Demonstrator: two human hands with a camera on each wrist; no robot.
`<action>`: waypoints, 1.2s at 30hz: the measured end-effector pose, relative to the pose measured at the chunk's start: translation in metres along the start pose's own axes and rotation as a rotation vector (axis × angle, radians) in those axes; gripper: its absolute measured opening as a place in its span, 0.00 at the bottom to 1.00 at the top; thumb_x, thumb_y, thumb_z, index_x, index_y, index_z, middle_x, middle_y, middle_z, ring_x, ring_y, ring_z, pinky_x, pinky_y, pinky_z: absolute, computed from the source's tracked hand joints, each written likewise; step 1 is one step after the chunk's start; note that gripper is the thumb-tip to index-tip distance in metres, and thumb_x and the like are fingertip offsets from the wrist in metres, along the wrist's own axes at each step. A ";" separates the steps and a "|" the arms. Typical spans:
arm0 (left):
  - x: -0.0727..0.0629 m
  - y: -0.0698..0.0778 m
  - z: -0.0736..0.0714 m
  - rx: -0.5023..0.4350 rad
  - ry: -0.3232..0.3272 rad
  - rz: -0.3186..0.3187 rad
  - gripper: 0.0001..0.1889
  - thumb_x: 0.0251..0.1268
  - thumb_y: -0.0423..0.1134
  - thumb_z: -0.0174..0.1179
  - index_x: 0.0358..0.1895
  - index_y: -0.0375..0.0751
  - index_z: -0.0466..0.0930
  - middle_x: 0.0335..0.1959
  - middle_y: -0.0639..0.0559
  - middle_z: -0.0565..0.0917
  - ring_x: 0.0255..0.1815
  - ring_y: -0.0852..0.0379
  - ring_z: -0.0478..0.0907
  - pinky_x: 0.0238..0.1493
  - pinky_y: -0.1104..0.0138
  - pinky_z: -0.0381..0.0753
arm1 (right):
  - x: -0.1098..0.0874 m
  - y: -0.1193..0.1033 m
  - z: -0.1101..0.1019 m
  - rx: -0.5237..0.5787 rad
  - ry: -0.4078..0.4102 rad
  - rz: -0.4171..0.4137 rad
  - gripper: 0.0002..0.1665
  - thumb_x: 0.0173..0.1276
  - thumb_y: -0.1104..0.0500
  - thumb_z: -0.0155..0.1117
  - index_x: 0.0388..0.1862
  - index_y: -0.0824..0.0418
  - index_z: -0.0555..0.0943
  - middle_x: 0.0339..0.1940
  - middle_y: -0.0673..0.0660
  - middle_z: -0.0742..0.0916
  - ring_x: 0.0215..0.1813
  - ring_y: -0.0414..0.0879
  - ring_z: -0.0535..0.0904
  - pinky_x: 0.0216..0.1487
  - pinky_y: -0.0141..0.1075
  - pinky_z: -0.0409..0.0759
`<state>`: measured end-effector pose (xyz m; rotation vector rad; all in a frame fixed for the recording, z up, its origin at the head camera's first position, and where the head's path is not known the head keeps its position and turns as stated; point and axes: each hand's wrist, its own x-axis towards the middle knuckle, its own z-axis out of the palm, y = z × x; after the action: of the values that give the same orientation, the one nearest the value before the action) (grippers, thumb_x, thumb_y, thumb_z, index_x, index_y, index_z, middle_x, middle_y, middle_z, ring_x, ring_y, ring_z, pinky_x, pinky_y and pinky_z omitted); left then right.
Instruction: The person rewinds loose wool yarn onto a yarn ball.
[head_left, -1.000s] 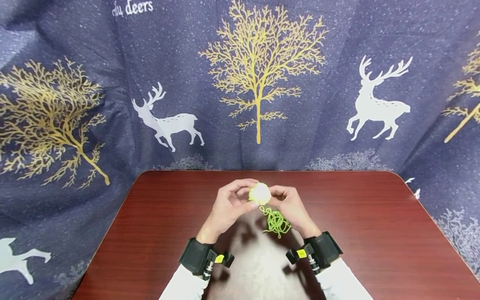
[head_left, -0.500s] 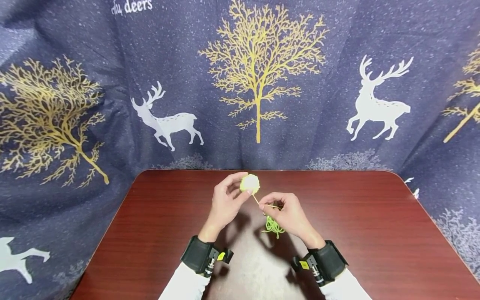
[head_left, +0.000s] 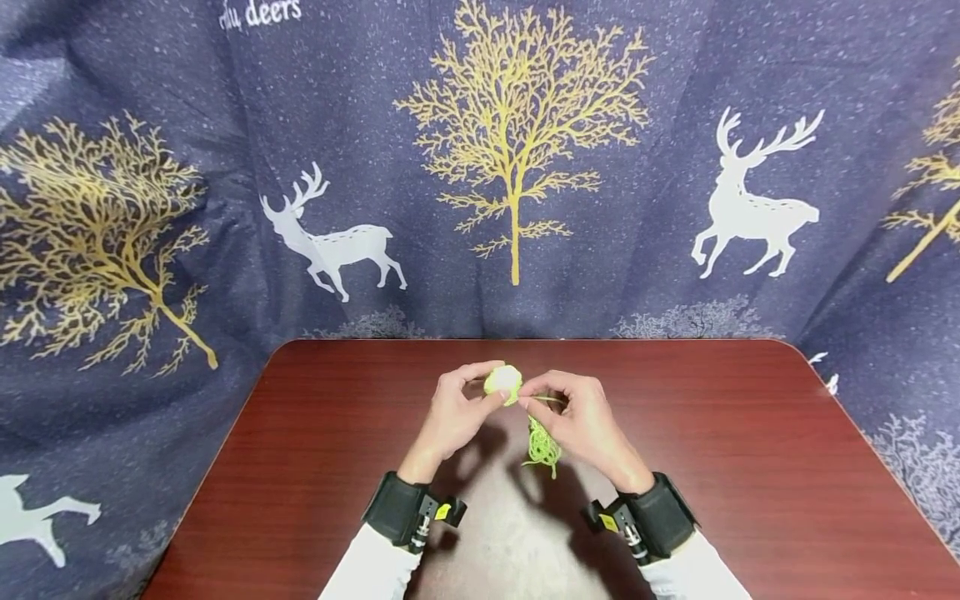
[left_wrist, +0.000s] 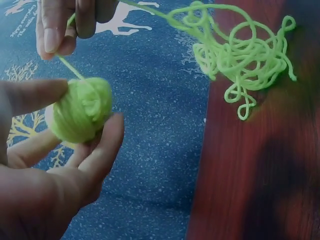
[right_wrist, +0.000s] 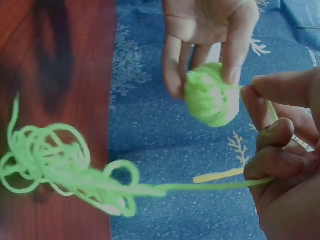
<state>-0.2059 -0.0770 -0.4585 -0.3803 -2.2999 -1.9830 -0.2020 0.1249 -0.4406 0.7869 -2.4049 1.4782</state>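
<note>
A small ball of bright green yarn (left_wrist: 82, 112) is gripped between the thumb and fingers of my left hand (head_left: 455, 414). Just right of it, my right hand (head_left: 587, 425) pinches the yarn strand (right_wrist: 234, 87) close to where it leaves the ball. From there the strand runs through the curled fingers of that hand, as the right wrist view shows. Its other end leads to a loose tangle of the same green yarn (head_left: 543, 444), below and between the hands. In the head view the ball looks almost white from glare, and the right hand covers part of the strand.
Beneath the hands is a reddish-brown wooden table (head_left: 337, 433) with rounded far corners. A dark blue cloth (head_left: 570, 308) printed with deer and trees hangs behind it. Black camera bands (head_left: 395, 510) circle both wrists.
My right hand left the ball, drew the strand down and right, then came back up close to the ball. The left hand shifted left and up with the ball, then slightly down again.
</note>
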 end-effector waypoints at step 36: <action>-0.005 0.005 -0.003 -0.626 -0.143 0.176 0.20 0.67 0.20 0.56 0.62 0.23 0.75 0.55 0.47 0.84 0.55 0.54 0.81 0.51 0.62 0.85 | 0.009 0.038 0.013 0.305 0.038 0.254 0.07 0.63 0.65 0.73 0.40 0.66 0.87 0.32 0.61 0.89 0.31 0.43 0.82 0.31 0.29 0.78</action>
<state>-0.1998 -0.0804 -0.4548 -0.7535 -1.5760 -2.6032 -0.2285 0.1239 -0.4721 0.5144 -2.3518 1.9723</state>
